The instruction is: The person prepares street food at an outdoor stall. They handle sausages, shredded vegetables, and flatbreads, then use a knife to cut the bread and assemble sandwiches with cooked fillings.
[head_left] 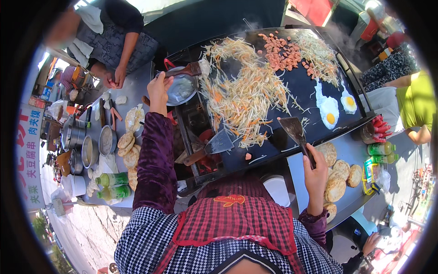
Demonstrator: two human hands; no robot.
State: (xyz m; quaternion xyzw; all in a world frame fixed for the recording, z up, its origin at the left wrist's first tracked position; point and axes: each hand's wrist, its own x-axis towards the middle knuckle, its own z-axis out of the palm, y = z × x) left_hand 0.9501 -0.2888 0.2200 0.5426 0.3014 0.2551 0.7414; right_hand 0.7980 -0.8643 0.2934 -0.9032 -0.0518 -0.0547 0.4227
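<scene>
My left hand (pixel 159 89) grips the wooden handle of a wide brush (pixel 193 69), whose pale bristles reach the griddle's left edge, above a metal bowl (pixel 181 89) of whitish liquid. My right hand (pixel 315 171) is closed on the handle of a metal spatula (pixel 291 127), its blade over the front of the black griddle (pixel 273 144). Shredded vegetables (pixel 249 99) form a curved heap on the griddle. Behind lie chopped sausage pieces (pixel 279 51) and a second shredded heap (pixel 318 56). Two fried eggs (pixel 330 118) are at the right. A wooden-handled scraper (pixel 219 142) rests on the left front rim.
Flatbreads (pixel 335 188), green bottles (pixel 381 148) and a jar of red packets (pixel 371 132) stand right. At left are more flatbreads (pixel 131 159), metal bowls (pixel 107 139), pots (pixel 73 132) and bottles (pixel 113 179). A co-worker's hands (pixel 114 79) are beyond the left table; another person (pixel 415 102) is right.
</scene>
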